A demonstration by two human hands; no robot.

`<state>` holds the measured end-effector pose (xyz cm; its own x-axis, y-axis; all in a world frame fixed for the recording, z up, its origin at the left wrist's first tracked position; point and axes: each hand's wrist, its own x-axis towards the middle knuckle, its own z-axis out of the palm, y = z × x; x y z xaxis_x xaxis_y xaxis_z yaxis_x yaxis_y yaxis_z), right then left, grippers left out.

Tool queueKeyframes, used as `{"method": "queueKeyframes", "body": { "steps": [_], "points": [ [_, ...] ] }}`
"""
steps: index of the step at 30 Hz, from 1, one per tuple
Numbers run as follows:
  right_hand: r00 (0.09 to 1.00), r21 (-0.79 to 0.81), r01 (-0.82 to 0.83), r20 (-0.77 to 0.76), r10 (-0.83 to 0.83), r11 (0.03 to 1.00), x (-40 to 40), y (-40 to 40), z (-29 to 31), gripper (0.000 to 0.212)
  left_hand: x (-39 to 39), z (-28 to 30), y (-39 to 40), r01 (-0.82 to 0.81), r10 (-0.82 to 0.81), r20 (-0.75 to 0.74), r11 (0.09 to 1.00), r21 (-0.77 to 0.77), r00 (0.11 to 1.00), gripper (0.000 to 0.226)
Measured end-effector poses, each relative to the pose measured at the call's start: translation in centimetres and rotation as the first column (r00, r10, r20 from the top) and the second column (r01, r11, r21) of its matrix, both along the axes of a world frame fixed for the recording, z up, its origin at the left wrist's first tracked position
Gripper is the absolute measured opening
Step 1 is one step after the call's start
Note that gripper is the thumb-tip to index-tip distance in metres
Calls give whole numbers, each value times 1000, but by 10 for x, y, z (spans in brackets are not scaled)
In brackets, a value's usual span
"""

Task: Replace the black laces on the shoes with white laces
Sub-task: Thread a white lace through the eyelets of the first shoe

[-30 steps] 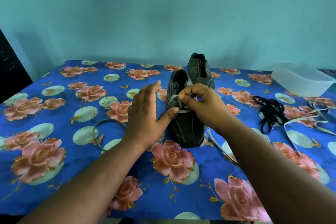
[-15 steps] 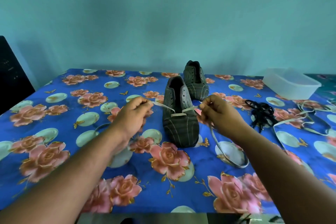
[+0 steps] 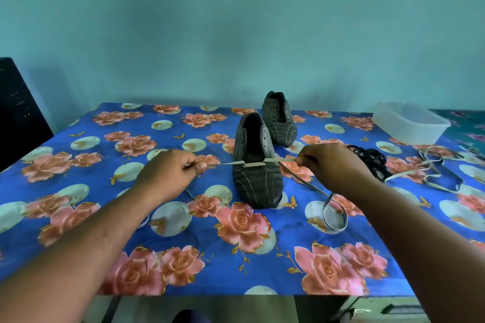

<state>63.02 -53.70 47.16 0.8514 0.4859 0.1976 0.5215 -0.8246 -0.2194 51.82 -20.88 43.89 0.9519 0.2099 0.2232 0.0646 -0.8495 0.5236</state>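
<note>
The left hand [image 3: 173, 169] pinches one end of a white lace [image 3: 253, 164] between thumb and curled fingers, out to the left of the near shoe [image 3: 256, 165]; the right hand [image 3: 329, 165] pinches the other run of the same lace just right of that shoe, so the flat tape stretches taut and level across the lowest eyelets near the toe. Beyond the right hand's pinch the spare length droops to the tabletop [image 3: 78, 191] and curls into a loop in front and to the right of the shoe. The lace looks light, limp and flat, likely to twist, so it is best gripped close to the eyelets or at the stiff tip when threading. The shoe looks soft and light enough to slide or tip under an uneven pull, so the two sides probably want equal tension. The second shoe [image 3: 279, 119] stands just behind the near shoe, unlaced as far as I can tell. The removed black laces [image 3: 370, 160] lie heaped to the right of the near shoe, with another white lace [image 3: 433, 176] strewn farther right and a clear plastic container [image 3: 409, 126] behind that.
</note>
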Motion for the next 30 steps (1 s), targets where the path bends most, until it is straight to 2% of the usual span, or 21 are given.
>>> {"method": "queueKeyframes", "body": {
  "steps": [3, 6, 9, 14, 18, 20, 22, 25, 27, 30],
  "points": [
    [998, 33, 31, -60, -29, 999, -4, 3, -7, 21, -1, -6, -3, -19, 17, -23, 997, -75, 1000, 26],
    [997, 81, 14, -79, -8, 997, -13, 8, -9, 20, -5, -6, -13, 52, -57, -51, 995, -86, 997, 33],
    [998, 90, 10, -59, -5, 996, -17, 7, -9, 20, -9, -1, -16, 56, -57, -18, 998, -22, 998, 36],
    [998, 45, 69, -14, -68, 997, -9, -6, -8, 21, -9, -3, 1, -47, 36, 59, 977, 206, 998, 38],
    [996, 61, 93, -13, -92, 994, -6, -5, -11, 20, -7, -5, -1, -85, 74, 54, 963, 256, 996, 36],
    [996, 95, 86, -29, -84, 992, -7, -4, -13, 21, -9, -3, -5, -50, 47, 15, 975, 219, 999, 37],
    [995, 170, 66, -80, -53, 983, -12, -2, -13, 23, -11, 0, -12, -5, 7, -18, 994, 114, 1000, 35],
    [988, 233, 37, -156, 0, 972, -20, 1, -15, 27, -13, 3, -22, 22, -22, 8, 1000, 4, 1000, 35],
    [990, 224, 21, -143, 12, 974, -21, -1, -19, 30, -15, 2, -23, 26, -26, 9, 999, 19, 1000, 37],
    [993, 149, 47, -111, -31, 988, -21, -9, -21, 26, -18, -5, -12, -10, 10, 5, 990, 138, 1000, 38]
  ]
}}
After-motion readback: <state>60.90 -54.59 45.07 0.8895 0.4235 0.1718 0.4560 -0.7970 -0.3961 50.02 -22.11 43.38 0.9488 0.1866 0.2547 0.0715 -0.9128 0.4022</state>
